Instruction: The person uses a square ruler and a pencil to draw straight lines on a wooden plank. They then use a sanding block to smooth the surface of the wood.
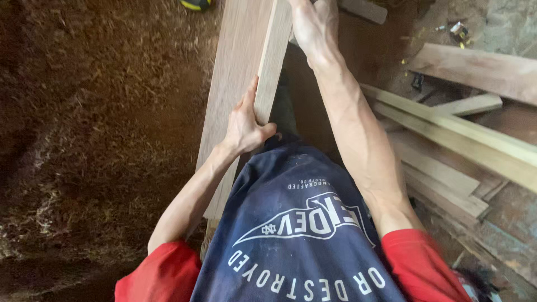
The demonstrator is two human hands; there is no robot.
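Head view, looking straight down your own torso. Your left hand is clamped on the near end of a narrow wooden strip that stands on edge against a wide plank; the thumb wraps the strip's right face and the fingers press on the side toward the plank. Your right hand reaches farther along the same strip, near the top of the frame, palm down on its upper edge. Its fingertips are cut off by the frame, so you cannot tell whether it grips or merely presses. Both boards run away from you, the plank lying just left of the strip and touching it along their length.

To hold this well, judging from the pose: keep the strip's edge flush against the plank, your two hands well apart for leverage, and your wrists in line with the grain so the strip does not roll.

Surroundings: a thick bed of sawdust and shavings covers the ground to your left. A stack of loose timber offcuts lies to your right, with small scraps beyond it. A yellow and black object, partly out of frame, sits at the top edge near the plank. No bin, box or other container shows in this view.
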